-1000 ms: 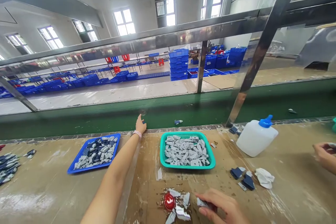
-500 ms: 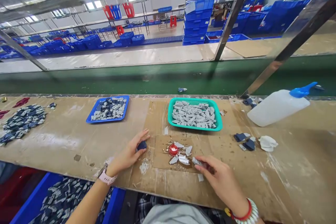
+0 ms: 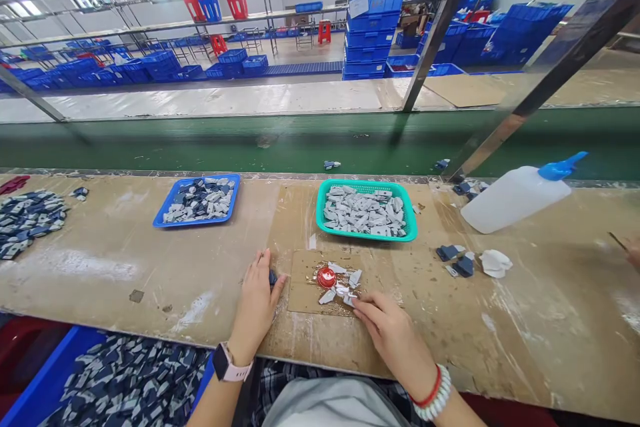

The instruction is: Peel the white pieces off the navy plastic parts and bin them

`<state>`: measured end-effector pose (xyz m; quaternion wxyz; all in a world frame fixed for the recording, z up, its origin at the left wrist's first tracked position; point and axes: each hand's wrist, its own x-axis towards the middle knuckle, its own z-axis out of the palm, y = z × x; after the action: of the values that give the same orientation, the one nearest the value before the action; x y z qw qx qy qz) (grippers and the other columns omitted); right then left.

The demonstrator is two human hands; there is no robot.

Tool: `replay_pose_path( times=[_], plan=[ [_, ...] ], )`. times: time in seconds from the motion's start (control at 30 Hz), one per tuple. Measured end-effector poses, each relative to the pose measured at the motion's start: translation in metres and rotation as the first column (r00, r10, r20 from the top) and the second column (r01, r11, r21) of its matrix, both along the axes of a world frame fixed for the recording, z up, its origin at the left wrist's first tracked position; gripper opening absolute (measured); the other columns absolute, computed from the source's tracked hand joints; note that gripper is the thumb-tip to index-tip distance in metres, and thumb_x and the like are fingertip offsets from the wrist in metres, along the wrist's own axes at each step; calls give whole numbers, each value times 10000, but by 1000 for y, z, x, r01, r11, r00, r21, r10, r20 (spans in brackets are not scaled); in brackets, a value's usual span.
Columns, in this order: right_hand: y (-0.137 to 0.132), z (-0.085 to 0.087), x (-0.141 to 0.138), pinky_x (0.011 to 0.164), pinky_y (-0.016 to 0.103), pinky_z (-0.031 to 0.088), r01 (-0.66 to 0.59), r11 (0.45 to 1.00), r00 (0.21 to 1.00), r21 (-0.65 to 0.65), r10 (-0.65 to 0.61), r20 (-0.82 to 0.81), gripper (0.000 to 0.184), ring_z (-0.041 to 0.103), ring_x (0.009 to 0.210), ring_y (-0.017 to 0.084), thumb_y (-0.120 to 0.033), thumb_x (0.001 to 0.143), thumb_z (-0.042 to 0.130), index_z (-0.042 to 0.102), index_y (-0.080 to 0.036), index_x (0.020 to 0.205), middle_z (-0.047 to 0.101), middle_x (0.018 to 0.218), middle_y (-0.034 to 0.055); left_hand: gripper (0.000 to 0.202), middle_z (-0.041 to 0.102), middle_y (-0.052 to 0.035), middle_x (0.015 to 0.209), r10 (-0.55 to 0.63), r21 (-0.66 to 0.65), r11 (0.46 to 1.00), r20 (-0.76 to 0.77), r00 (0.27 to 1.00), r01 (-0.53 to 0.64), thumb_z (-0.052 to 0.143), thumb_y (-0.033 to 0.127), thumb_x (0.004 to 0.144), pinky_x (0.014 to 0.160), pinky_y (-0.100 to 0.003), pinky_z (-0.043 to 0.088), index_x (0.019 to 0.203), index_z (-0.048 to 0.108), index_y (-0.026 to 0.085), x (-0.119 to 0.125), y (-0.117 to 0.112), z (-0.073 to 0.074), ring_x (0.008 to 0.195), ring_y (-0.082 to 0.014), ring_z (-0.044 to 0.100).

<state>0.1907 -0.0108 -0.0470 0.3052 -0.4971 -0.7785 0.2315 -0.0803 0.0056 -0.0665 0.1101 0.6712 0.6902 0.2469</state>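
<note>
My left hand (image 3: pixel 259 297) rests at the left edge of a cardboard sheet (image 3: pixel 305 303), its fingers curled over a small navy plastic piece (image 3: pixel 273 277) that is mostly hidden. On the cardboard stands a red cap (image 3: pixel 327 277) with white liquid in and around it. Several light grey plastic pieces (image 3: pixel 355 278) lie beside the cap. With thumb and fingertips, my right hand (image 3: pixel 393 330) pinches a grey plastic piece (image 3: pixel 349 300) low over the wet white patch right of the cap. Whether that piece touches the cardboard, I cannot tell.
Behind the cardboard sits a green basket (image 3: pixel 411 230) of grey pieces; a blue tray (image 3: pixel 233 203) of mixed pieces is to its left. A white squeeze bottle (image 3: pixel 515 200) leans at right. Another person's hand (image 3: pixel 634 257) shows at the right edge. A blue bin (image 3: pixel 60 363) stands below the table.
My right hand has moved left with the grey piece, to the white patch by the cap. My left hand has turned more upright over the navy piece. Another person's hand has appeared at right.
</note>
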Motion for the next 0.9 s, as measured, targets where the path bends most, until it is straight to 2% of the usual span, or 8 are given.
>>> replay_pose_path(
  times=[0.13,0.27,0.37,0.47,0.53,0.63,0.73,0.9],
  plan=[
    [7,4,7,641,273,535,37,980,959,-197,-90,-268,305,629,747,164,-408,908,516,727,-191,942,675,874,83,574,359,-120,1474,-21,-24,999,103,995,23,413,432,946,1142,-500,249,1452,263,205,-6,-5,0,1372,-258,308],
    [17,13,14,537,239,514,-18,871,792,-491,-288,-539,351,616,680,153,-471,750,691,745,-160,903,693,842,93,598,347,-72,1487,18,-33,999,427,904,-4,449,420,938,1083,-452,361,1464,181,323,2,-11,21,1261,-244,473],
    [22,22,13,459,210,451,-94,757,656,-646,-441,-612,422,515,514,92,-482,674,749,736,-140,922,654,663,44,613,338,-103,1488,49,-50,999,736,676,-18,510,422,914,792,-322,546,1442,203,368,21,-12,40,773,-137,662],
    [26,29,9,512,228,478,-145,725,566,-674,-498,-657,436,527,530,97,-469,637,779,732,-135,914,624,603,22,636,487,-159,1370,79,-119,990,915,395,79,578,424,880,524,-221,476,1422,262,316,45,-6,51,473,-37,477],
    [28,33,9,555,254,511,-131,734,562,-666,-499,-660,435,561,564,117,-469,637,778,734,-138,915,636,614,31,657,589,-167,1249,119,-174,972,945,306,159,620,440,852,472,-194,410,1404,305,269,59,-1,54,455,-32,417],
    [30,39,11,591,272,549,-64,775,596,-628,-475,-648,409,599,597,135,-466,664,760,738,-154,927,671,674,53,738,658,-151,1130,105,-174,959,952,288,223,665,516,790,452,-196,371,1388,333,238,77,6,55,459,-49,410],
    [28,48,8,598,256,570,14,871,660,-491,-377,-650,295,631,652,145,-416,705,740,746,-179,882,692,790,66,697,674,-138,1100,94,-155,963,960,263,222,416,678,849,468,-236,385,1381,361,232,93,9,57,449,-76,408],
    [20,65,-11,610,232,578,73,978,776,-197,-180,-604,143,650,744,152,-274,819,654,741,-205,909,681,827,67,632,627,-101,1211,112,-156,984,924,365,92,213,653,906,460,-247,378,1399,334,276,115,10,63,507,-111,427]
  ],
)
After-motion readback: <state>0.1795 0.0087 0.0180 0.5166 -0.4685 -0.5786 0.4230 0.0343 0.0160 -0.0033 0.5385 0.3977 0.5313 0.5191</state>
